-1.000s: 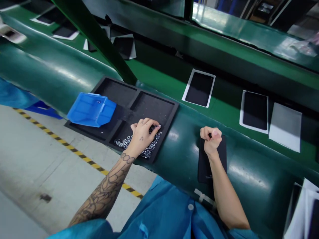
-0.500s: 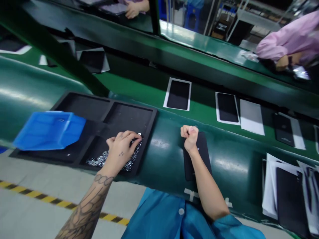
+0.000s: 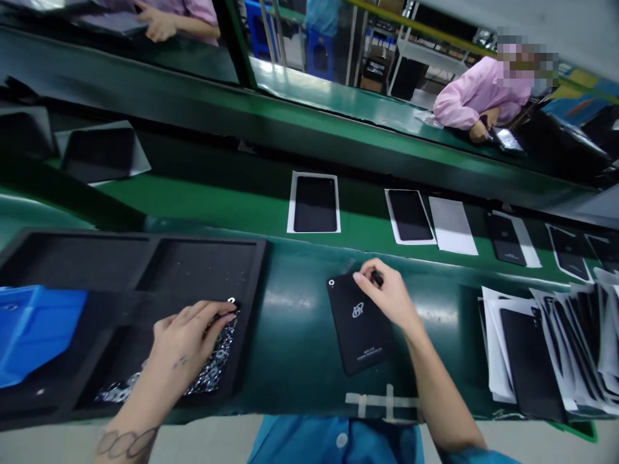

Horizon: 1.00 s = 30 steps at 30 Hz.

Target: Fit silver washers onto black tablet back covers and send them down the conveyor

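Observation:
My left hand lies with curled fingers on a heap of small silver metal washers in the front compartment of a black foam tray. One loose ring shows by its fingertips. My right hand is at the far edge of a black panel with a printed logo, lying flat on the green bench. Its fingers pinch a small dark part, mostly hidden by the fingers.
A blue plastic bin tilts on the tray's left side. Black panels on white sheets lie along a green belt. A stack of them stands at the right. A co-worker in a pink sleeve works across the line.
The view has swung right, so the tray and bin slide left in the frame. My right hand has gone from a fist to a pinch, uncovering the panel. My left hand stays on the washers.

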{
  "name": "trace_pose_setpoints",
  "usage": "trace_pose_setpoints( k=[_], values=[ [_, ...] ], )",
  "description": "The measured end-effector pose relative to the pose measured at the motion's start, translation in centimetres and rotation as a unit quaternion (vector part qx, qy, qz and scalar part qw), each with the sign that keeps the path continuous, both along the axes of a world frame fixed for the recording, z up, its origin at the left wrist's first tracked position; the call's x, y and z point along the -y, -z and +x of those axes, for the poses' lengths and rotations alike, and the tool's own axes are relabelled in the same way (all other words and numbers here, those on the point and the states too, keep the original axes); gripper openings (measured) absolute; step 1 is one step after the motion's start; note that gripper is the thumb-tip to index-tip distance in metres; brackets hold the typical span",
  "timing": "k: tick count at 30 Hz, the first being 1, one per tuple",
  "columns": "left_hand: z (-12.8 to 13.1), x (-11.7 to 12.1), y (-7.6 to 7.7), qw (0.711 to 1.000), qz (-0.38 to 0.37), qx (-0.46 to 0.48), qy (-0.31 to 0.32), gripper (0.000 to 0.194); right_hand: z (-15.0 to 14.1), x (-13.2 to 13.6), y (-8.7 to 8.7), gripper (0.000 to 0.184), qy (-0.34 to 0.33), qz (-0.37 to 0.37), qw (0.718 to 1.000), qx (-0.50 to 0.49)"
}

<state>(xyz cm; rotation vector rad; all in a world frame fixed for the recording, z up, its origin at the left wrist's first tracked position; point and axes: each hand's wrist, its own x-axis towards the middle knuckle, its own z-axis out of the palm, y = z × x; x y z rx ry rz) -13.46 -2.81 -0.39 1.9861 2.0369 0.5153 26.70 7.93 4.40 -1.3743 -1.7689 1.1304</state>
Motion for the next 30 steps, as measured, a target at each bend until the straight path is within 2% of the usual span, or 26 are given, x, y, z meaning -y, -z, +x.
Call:
trace_pose_setpoints(
  k=[3, 5, 9, 13, 15, 17, 19, 22, 24, 25, 27, 29, 30],
  values=[
    [-0.1, 0.3, -0.1, 0.998, -0.007, 0.061, -0.01, 0.036, 4.0, 3.2, 1.1, 0.044, 0.045, -0.025, 0.982, 0.183],
    [-0.1, 0.7, -0.2, 0.997, 0.015, 0.075, -0.023, 0.037, 5.6, 5.5, 2.3, 0.051, 0.07, -0.07, 0.973, 0.21],
    [-0.2, 1.7, -0.7, 0.997, 0.031, 0.06, -0.035, 0.035, 6.7, 8.8, 3.9, 0.062, 0.113, -0.168, 0.973, 0.107],
    [-0.2, 2.0, -2.6, 0.995, 0.032, 0.036, -0.085, 0.031, 7.0, 9.3, 3.9, 0.068, 0.138, -0.27, 0.952, -0.033],
    [1.0, 2.0, -3.6, 0.992, 0.055, 0.03, -0.114, 0.03, 7.2, 9.1, 3.7, 0.07, 0.137, -0.318, 0.935, -0.076],
    [3.9, 2.0, -3.9, 0.988, 0.085, 0.053, -0.118, 0.025, 7.3, 8.9, 3.5, 0.069, 0.133, -0.339, 0.926, -0.097],
    [8.5, 2.1, -3.1, 0.984, 0.101, 0.124, -0.082, 0.02, 7.1, 8.8, 3.4, 0.069, 0.133, -0.348, 0.921, -0.112],
    [16.9, 2.6, -0.1, 0.957, 0.075, 0.279, 0.017, 0.02, 5.9, 8.7, 3.3, 0.072, 0.146, -0.367, 0.909, -0.134],
    [21.0, 2.9, 1.8, 0.936, 0.066, 0.342, 0.062, 0.021, 4.8, 8.4, 3.1, 0.069, 0.143, -0.385, 0.901, -0.136],
    [22.2, 3.0, 2.6, 0.929, 0.058, 0.36, 0.066, 0.021, 4.2, 8.2, 3.0, 0.065, 0.127, -0.396, 0.9, -0.132],
    [22.9, 2.7, 3.5, 0.921, 0.045, 0.382, 0.059, 0.02, 3.6, 7.6, 2.6, 0.059, 0.075, -0.403, 0.904, -0.123],
    [22.0, 2.0, 3.8, 0.914, 0.037, 0.403, 0.039, 0.017, 3.6, 6.8, 2.2, 0.055, 0.034, -0.376, 0.917, -0.127],
    [21.4, 1.6, 3.8, 0.908, 0.034, 0.416, 0.028, 0.017, 3.9, 6.3, 2.0, 0.054, 0.037, -0.348, 0.927, -0.136]
  ],
)
